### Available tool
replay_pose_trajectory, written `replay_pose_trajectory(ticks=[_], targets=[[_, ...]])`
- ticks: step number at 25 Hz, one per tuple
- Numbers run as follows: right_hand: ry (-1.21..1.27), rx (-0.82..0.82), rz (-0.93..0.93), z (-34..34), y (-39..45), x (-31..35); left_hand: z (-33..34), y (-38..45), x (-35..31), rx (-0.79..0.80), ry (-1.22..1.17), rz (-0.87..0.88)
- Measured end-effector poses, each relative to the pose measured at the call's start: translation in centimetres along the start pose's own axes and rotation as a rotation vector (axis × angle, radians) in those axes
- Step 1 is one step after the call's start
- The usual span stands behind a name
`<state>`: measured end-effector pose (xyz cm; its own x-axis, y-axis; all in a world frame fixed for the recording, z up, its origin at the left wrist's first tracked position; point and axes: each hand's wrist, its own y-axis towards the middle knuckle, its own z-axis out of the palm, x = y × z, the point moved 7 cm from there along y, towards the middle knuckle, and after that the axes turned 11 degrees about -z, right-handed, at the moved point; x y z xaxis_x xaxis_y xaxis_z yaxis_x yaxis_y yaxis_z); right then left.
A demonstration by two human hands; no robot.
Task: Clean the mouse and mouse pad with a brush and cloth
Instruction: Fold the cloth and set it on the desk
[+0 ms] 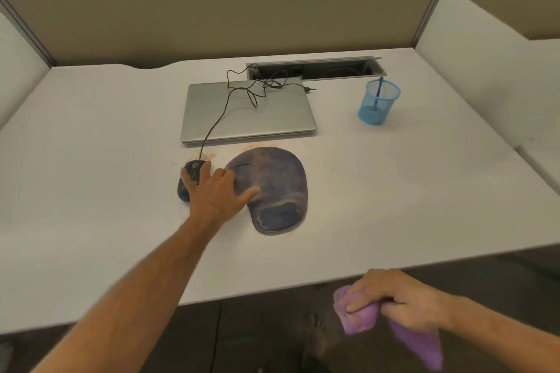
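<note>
both hands are busy: the left hand lies spread over the black corded computer mouse, its fingers draped on the mouse's top and its thumb reaching onto the edge of the purple-grey rounded mouse pad with a raised wrist rest, while the right hand is curled tightly round a crumpled lilac cloth just off the near edge of the white bench. the mouse sits just beside the pad on its left side, on the bench, and reddish-brown dust lies behind it and along the pad's far edge. i judge the step in hand is to take hold of the mouse so the cloth can wipe it. to do it well, the left hand should close on the mouse's sides, not only rest on top, and lift gently, because the thin black cable runs over the closed silver laptop and could drag. the cloth should come with a flat clean fold. the blue brush stands in the blue mesh cup, well apart on the right, and seems better for the dust in the seams.
</note>
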<state>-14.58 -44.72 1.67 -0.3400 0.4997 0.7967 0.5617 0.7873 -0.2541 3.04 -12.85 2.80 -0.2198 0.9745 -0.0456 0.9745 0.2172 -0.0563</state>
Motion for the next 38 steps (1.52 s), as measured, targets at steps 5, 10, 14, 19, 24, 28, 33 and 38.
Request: replay_pose_trajectory(ticks=[5, 10, 14, 19, 24, 28, 33, 38], targets=[[0.536, -0.460, 0.025, -6.3, 1.2, 0.2, -2.1, -1.5, -4.9, -0.061, -0.465, 0.198], [1.231, -0.843, -0.018, -12.0, 3.3, -1.6, -0.4, -5.7, -13.3, 0.680, -1.431, 0.033], [1.314, -1.005, 0.060, -15.2, 3.5, -4.2, 0.8, -6.7, -19.1, 1.006, -1.501, 0.075], [1.213, -0.956, 0.248, -18.1, 1.2, -8.5, 2.0, -3.6, -22.4, 0.840, -1.465, -0.056], [0.729, -0.924, 0.554, -21.5, -1.2, -13.4, 3.3, -2.1, -26.0, 0.792, -1.358, -0.139], [0.629, -0.971, 0.644, -24.8, -2.4, -15.9, 3.9, -1.1, -29.3, 0.785, -1.333, -0.171], [0.295, -0.941, 0.745, -27.1, -3.2, -17.4, 4.7, 0.1, -31.9, 0.834, -1.261, -0.158], [-0.070, -0.841, 0.835, -28.1, -4.0, -16.9, 4.7, 1.4, -31.7, 0.602, -0.921, -0.032]])
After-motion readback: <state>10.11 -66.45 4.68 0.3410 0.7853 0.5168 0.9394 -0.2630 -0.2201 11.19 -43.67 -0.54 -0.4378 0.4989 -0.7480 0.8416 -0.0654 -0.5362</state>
